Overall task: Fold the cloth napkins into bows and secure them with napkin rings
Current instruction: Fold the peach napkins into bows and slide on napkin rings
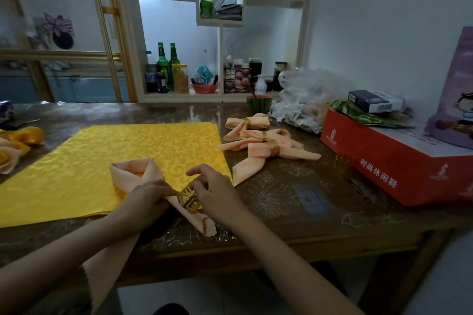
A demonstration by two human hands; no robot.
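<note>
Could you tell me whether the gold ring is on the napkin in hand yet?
On: the gold ring encircles the peach napkin, with cloth emerging on both sides. The right hand pinches it.

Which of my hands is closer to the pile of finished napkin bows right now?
Right. The right hand, pinching the gold ring, is just left of the finished bows and nearer the person; the left hand grips the napkin farther left.
</note>
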